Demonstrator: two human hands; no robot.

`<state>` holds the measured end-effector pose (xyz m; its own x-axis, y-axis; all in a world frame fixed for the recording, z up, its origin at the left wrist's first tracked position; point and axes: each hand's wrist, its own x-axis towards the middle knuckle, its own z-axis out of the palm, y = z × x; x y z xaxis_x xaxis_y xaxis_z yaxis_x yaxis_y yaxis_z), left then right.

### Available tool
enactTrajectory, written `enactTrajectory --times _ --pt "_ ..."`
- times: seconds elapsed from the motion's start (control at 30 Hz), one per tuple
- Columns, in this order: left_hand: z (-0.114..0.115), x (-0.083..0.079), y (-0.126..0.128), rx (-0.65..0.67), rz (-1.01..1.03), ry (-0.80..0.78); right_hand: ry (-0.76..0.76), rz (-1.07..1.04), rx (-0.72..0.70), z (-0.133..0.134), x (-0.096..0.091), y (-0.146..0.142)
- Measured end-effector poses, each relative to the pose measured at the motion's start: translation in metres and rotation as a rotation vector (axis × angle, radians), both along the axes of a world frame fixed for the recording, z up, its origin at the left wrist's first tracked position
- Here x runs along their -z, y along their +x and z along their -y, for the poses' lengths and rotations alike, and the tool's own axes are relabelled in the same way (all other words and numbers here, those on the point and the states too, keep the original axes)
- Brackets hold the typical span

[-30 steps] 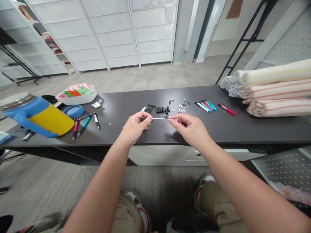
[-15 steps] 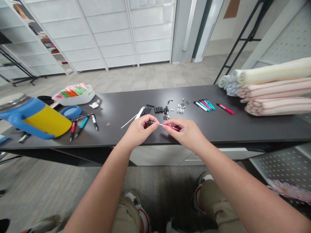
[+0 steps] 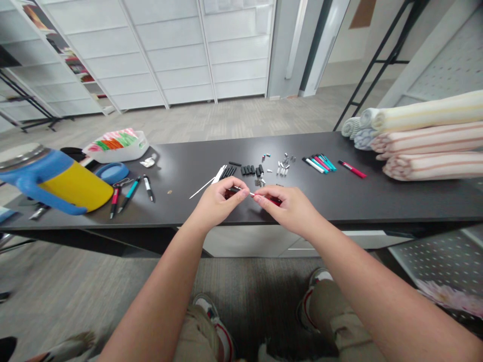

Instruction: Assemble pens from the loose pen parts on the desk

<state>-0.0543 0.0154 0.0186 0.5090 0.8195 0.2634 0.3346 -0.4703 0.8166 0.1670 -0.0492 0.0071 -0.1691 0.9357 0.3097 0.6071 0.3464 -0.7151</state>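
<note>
My left hand (image 3: 219,203) and my right hand (image 3: 285,207) meet above the front of the dark table, with fingers pinched. The left hand grips a dark pen barrel (image 3: 233,190). The right hand grips a red pen part (image 3: 274,200). A short thin white refill (image 3: 251,194) shows between my fingertips, and its ends are hidden. Just beyond the left hand lie thin white sticks (image 3: 204,187) and black refills (image 3: 227,172). A row of black pen barrels (image 3: 249,170) and small metal pen parts (image 3: 283,168) lie beyond my hands.
Finished pens (image 3: 130,193) and a blue-and-yellow mug (image 3: 64,178) stand left, near a white tray of coloured items (image 3: 115,147). Markers (image 3: 319,163), a red pen (image 3: 352,169) and rolled striped fabric (image 3: 426,146) lie right. The table edge runs below my hands.
My hands have come closer together. The white refill showing between them has shortened from a long stretch to a short piece. The right hand's red part now sits nearer the left hand.
</note>
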Motion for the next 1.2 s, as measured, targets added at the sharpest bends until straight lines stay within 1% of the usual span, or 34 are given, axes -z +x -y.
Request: enactTrajectory --times 0.17,0.3,0.37,0.47,0.57,0.63,0.77,0.83,1.0,1.2 --pt "0.001 -0.001 0.0 -0.006 0.001 -0.005 -0.002 -0.01 -0.031 0.0 -0.002 0.001" --pt "-0.002 0.004 0.0 -0.022 0.068 -0.062 -0.015 -0.107 -0.032 -0.002 -0.002 0.004" --pt "-0.005 0.007 0.0 -0.036 0.103 -0.079 -0.047 -0.226 -0.005 -0.004 0.0 0.006" --pt "-0.007 0.01 -0.001 -0.056 0.088 -0.064 -0.121 -0.529 0.019 -0.008 0.005 0.01" --pt "-0.005 0.01 0.001 -0.071 -0.017 0.022 -0.185 -0.814 0.049 -0.011 0.005 0.012" --pt "-0.002 0.009 0.005 -0.049 -0.113 0.123 -0.194 -0.903 0.079 -0.012 0.003 0.012" --pt "0.005 0.01 0.014 0.046 -0.289 0.374 -0.194 -0.916 0.093 -0.011 0.0 0.011" --pt "0.006 0.013 0.016 0.055 -0.347 0.452 -0.194 -0.902 0.083 -0.011 0.002 0.011" --pt "0.002 0.018 0.015 0.016 -0.34 0.465 -0.197 -0.886 0.048 -0.012 0.006 0.012" --pt "0.001 0.018 0.015 0.0 -0.369 0.472 -0.197 -0.857 0.039 -0.012 0.007 0.013"
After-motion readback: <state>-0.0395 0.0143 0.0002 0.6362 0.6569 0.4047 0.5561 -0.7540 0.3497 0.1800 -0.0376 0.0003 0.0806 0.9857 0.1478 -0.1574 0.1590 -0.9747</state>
